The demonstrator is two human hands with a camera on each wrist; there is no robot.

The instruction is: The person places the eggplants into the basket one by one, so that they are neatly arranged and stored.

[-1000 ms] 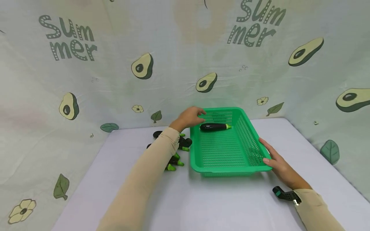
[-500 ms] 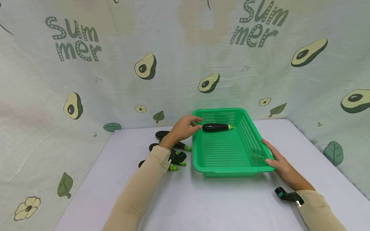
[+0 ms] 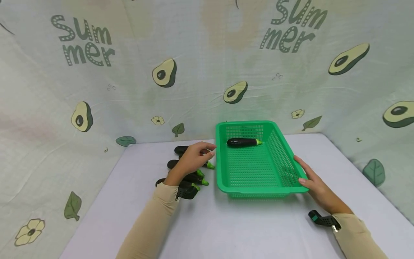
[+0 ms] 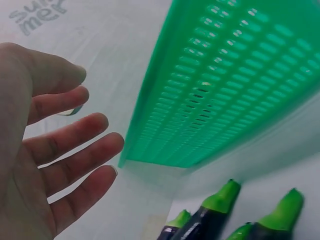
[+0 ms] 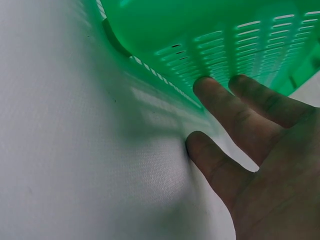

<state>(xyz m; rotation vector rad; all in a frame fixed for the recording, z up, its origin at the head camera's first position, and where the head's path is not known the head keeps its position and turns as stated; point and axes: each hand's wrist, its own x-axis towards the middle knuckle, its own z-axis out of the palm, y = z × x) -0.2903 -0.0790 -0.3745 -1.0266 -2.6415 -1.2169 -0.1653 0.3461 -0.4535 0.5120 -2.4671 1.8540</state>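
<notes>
A green plastic basket [image 3: 252,189] stands on the table with one eggplant [image 3: 242,142] lying inside, near its back wall. Left of it, several more eggplants [image 3: 195,178] lie in a loose pile, their green stems pointing toward the basket. My left hand [image 3: 195,156] is over this pile, just outside the basket's left rim, and partly covers it. In the left wrist view its fingers [image 4: 82,162] are spread and relaxed, holding nothing. My right hand [image 3: 318,187] holds the basket's front right side, thumb on the rim. Its fingertips [image 5: 206,85] touch the slotted outer wall.
A pale cloth covers the table [image 3: 252,230]. Behind it hangs a printed backdrop [image 3: 194,43] with avocados, leaves and lettering. Each wrist wears a black strap, such as the right strap [image 3: 323,219].
My left hand has drawn back from over the basket's left rim, moving left and toward me over the eggplant pile. The right hand stays at the basket.
</notes>
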